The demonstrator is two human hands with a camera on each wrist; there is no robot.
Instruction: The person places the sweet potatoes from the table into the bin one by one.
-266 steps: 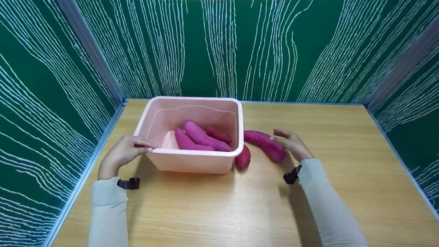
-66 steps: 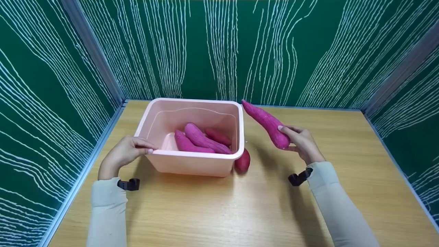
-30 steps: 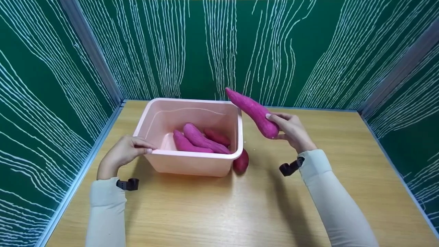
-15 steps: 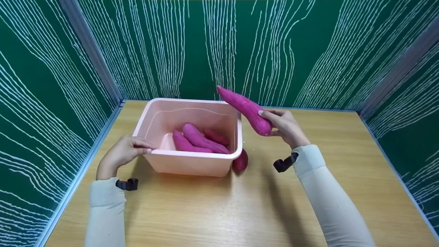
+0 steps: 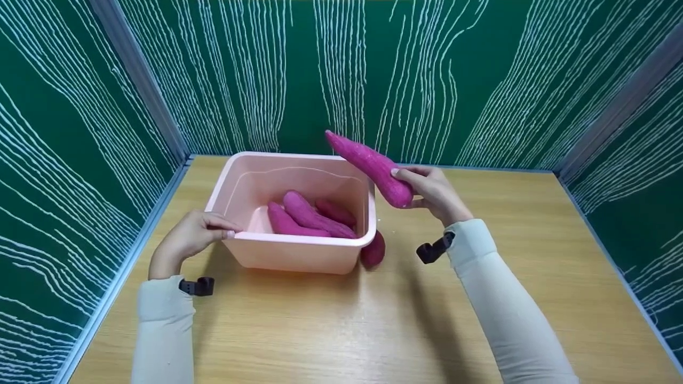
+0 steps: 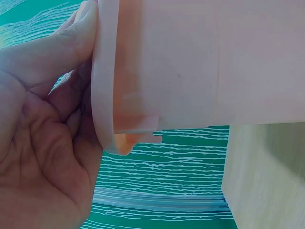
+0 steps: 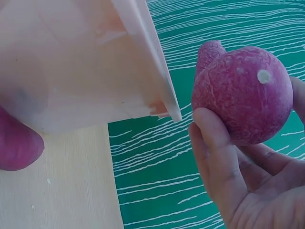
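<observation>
A long purple-pink sweet potato is held up by my right hand, thumb and fingers gripping its thick end. Its thin end points up and left over the right rim of the pink plastic bin. In the right wrist view the same sweet potato shows its round end beside the bin wall. My left hand pinches the bin's rim at the front left corner; the left wrist view shows the thumb along that rim. Inside the bin lie three sweet potatoes.
Another sweet potato lies on the wooden table against the bin's right side, partly hidden by it. Green panels with white wavy lines stand behind and at both sides, along metal edge strips.
My right hand has picked the long sweet potato up off the table and carried it left to the bin's right rim. My left hand has stayed on the rim.
</observation>
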